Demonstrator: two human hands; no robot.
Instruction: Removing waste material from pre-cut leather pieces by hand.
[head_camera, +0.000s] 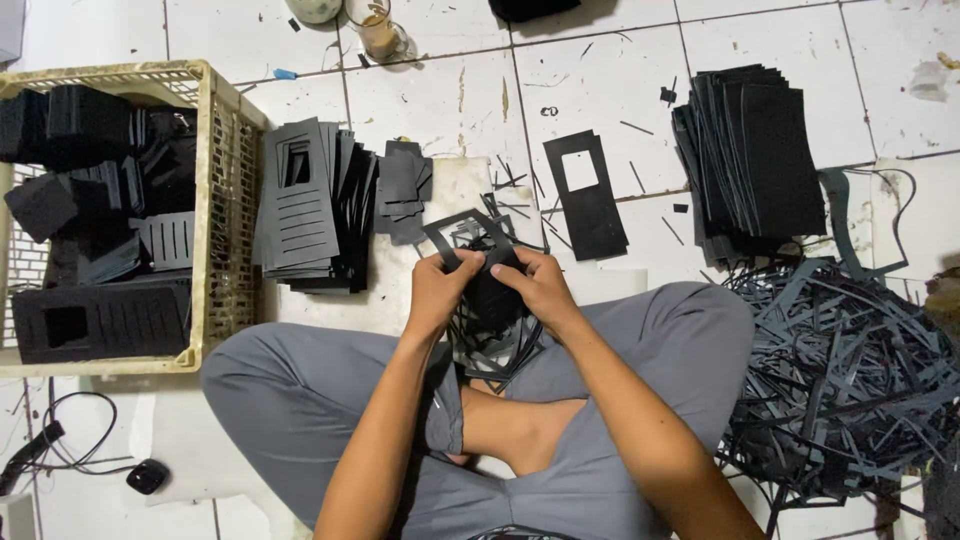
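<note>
I sit cross-legged on a white tiled floor. Both hands meet over my lap on a black die-cut foam sheet (470, 240) with cut-out openings. My left hand (438, 285) pinches its left side, thumb on top. My right hand (537, 283) grips its right side, fingers curled over the piece. Loose black strips hang from the sheet down between my knees (495, 345).
A cream plastic crate (215, 200) with black foam pieces stands at left. A stack of cut sheets (310, 205) lies beside it. A single sheet (587, 195) and a tall stack (755, 160) lie at right. Scrap strips (850, 380) pile at the lower right. A glass (378, 30) stands far back.
</note>
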